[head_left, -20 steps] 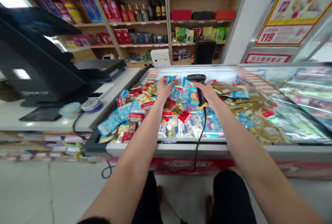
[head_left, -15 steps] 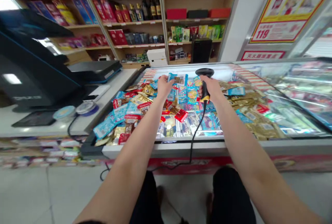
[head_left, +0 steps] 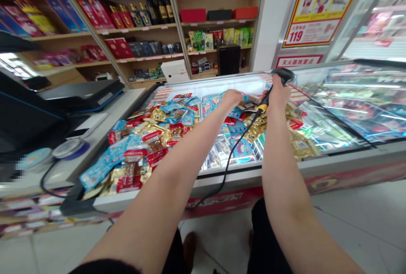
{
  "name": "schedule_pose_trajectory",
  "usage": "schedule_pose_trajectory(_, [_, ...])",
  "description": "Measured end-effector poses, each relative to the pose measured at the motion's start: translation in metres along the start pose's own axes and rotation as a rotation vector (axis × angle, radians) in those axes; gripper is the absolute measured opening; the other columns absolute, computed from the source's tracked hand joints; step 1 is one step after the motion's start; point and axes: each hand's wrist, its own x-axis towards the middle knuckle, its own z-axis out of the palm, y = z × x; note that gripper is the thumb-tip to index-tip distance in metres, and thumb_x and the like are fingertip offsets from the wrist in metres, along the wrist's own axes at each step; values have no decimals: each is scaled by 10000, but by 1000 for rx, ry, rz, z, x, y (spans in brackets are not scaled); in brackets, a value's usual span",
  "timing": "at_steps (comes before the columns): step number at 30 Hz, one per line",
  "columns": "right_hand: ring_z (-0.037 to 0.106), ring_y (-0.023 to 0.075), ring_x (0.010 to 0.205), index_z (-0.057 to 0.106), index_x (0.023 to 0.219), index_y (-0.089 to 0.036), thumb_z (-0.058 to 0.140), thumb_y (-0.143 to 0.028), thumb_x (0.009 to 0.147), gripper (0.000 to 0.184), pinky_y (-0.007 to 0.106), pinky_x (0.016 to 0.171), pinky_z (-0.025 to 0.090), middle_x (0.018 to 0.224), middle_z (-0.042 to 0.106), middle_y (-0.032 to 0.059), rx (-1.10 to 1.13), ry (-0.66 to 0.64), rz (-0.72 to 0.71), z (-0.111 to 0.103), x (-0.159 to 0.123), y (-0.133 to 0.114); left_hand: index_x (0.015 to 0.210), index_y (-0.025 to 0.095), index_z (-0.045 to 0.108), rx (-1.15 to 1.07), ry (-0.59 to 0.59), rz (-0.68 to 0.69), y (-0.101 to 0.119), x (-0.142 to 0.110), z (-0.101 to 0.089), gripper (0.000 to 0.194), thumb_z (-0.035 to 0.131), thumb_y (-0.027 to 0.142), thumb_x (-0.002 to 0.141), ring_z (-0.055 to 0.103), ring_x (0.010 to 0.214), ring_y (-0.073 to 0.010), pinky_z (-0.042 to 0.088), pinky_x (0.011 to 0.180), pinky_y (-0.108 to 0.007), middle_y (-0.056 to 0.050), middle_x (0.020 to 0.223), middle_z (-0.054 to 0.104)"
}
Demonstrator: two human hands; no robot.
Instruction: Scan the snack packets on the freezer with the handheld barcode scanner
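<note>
My right hand (head_left: 280, 92) is wrapped around a black barcode scanner (head_left: 283, 73) with a yellow-tipped handle end, and its cord droops toward me. Just left of it, my left hand (head_left: 233, 96) is closed on a small snack packet (head_left: 251, 98), partly clear with blue. That packet is close to the scanner's handle, over the right-hand pile. Beneath both hands, gold, blue and red snack packets lie on the glass top of a chest freezer (head_left: 228, 165). A larger heap of snack packets (head_left: 155, 138) covers the left end of the glass.
At left is a counter with a black machine (head_left: 85, 94), a phone (head_left: 81, 132) and a round tub (head_left: 70, 149). Shelves of boxes and bottles (head_left: 161, 7) stand behind the freezer. The scanner cord (head_left: 231, 155) hangs over the freezer's front edge.
Both hands have moved right across the freezer top, the left with the packet and the right with the scanner. They are closer together, and the view has turned right.
</note>
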Motion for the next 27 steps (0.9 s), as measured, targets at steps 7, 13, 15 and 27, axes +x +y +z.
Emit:
schedule_pose_trajectory(7, [577, 183, 385, 624, 978, -179, 565, -532, 914, 363, 267, 329, 435, 512, 502, -27, 66, 70, 83, 14, -6, 1, 993, 166, 765, 490, 9, 122, -17, -13, -25, 247, 580, 193, 831, 699, 985, -220, 523, 881, -307, -58, 978, 765])
schedule_pose_trajectory(13, [544, 161, 367, 582, 921, -203, 613, -416, 886, 218, 239, 310, 410, 489, 474, -54, 107, 23, 133, 25, -18, -4, 1125, 178, 733, 588, 101, 134, -25, -26, -75, 324, 600, 194, 830, 678, 1085, -218, 501, 963, -306, -81, 1135, 752])
schedule_pose_trajectory(15, [533, 153, 363, 566, 902, -208, 623, -369, 879, 172, 236, 318, 409, 488, 483, -56, 110, -12, 137, 31, -23, -5, 1144, 182, 727, 629, 136, 131, -27, -28, -96, 342, 596, 194, 828, 673, 1100, -219, 494, 980, -310, -78, 1154, 748])
schedule_pose_trajectory(27, [499, 145, 326, 549, 812, -193, 658, -278, 843, 142, 259, 324, 408, 490, 566, -22, 17, -486, 155, 105, -85, 6, 1134, 124, 720, 937, 425, -95, -55, -51, -224, 347, 514, 294, 913, 621, 1200, -318, 450, 1020, -385, -192, 1194, 711])
